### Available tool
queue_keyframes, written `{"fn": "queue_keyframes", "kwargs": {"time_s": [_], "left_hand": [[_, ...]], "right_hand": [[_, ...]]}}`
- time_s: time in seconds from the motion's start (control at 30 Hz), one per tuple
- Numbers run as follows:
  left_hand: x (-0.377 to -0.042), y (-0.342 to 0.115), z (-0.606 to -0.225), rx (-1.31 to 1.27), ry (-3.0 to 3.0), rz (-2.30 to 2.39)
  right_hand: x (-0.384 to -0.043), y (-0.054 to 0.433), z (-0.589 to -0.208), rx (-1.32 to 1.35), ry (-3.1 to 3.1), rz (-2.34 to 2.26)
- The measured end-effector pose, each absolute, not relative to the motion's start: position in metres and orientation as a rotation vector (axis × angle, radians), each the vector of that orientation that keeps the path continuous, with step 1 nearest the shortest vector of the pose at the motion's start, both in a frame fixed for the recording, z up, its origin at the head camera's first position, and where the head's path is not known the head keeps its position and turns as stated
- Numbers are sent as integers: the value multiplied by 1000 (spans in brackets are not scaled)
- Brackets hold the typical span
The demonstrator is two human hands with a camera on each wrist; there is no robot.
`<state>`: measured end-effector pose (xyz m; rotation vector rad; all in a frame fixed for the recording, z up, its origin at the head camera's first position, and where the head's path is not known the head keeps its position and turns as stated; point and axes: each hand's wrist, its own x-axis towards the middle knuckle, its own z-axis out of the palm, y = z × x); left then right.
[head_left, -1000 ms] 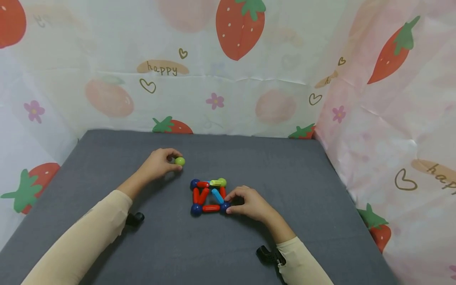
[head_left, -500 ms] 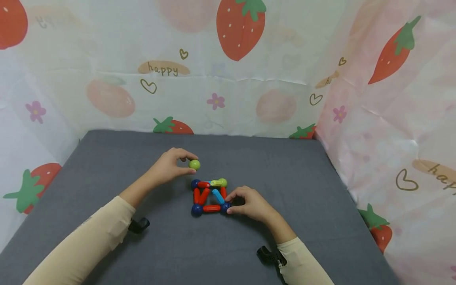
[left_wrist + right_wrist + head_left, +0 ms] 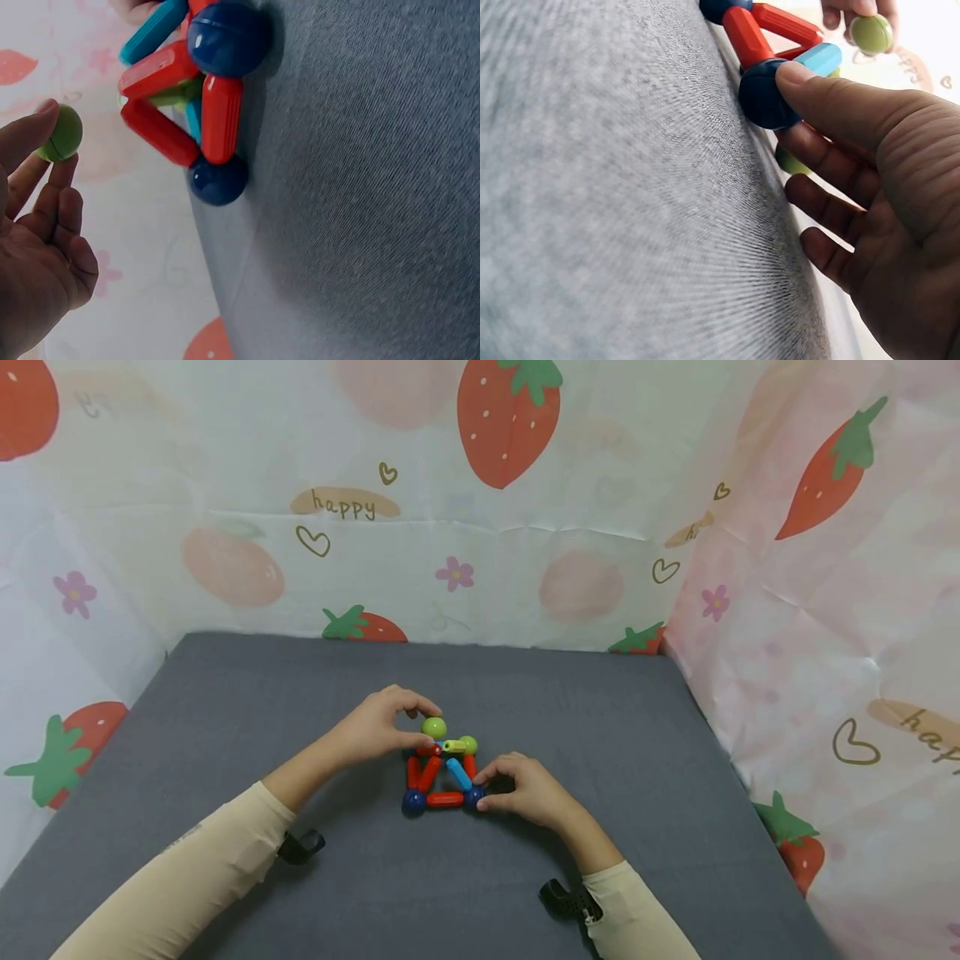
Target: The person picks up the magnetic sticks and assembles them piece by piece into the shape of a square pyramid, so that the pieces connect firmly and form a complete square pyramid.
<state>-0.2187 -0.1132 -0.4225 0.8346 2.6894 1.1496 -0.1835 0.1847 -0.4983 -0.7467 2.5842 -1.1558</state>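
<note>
Between the thumb and fingers of my left hand (image 3: 375, 724) is a light green ball (image 3: 434, 727), held above a frame of magnetic rods and balls. In the left wrist view that green ball (image 3: 63, 135) is apart from the rods. My right hand (image 3: 531, 789) pinches the dark blue ball (image 3: 765, 96) at the frame's near right corner. Red rods (image 3: 446, 799) join the corner balls on the table. Leaning inward and up are red rods (image 3: 159, 133) and a light blue rod (image 3: 458, 773). A yellow-green rod (image 3: 453, 746) slopes from the green corner ball (image 3: 468, 744).
The frame stands on a grey cloth-covered table (image 3: 600, 718). Strawberry-print curtains (image 3: 495, 560) rise along its back and sides. A black wrist strap piece (image 3: 302, 847) juts below the left sleeve, another black piece (image 3: 564, 897) beside the right sleeve.
My left hand has carried the green ball rightward and toward me, from left of the frame to over its top. The right hand stays at the dark blue corner ball.
</note>
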Motion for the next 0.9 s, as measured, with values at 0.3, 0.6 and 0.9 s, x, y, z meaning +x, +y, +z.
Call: {"fn": "queue_keyframes", "kwargs": {"time_s": [0.3, 0.6, 0.9], "left_hand": [[-216, -106, -432, 881, 2665, 1082], [-218, -102, -441, 909, 2624, 1071], [-215, -99, -443, 915, 2655, 1032]], "right_hand": [[-183, 185, -499, -740, 2579, -1161], [-185, 185, -500, -748, 2589, -1162], [-185, 185, -502, -747, 2585, -1151]]}}
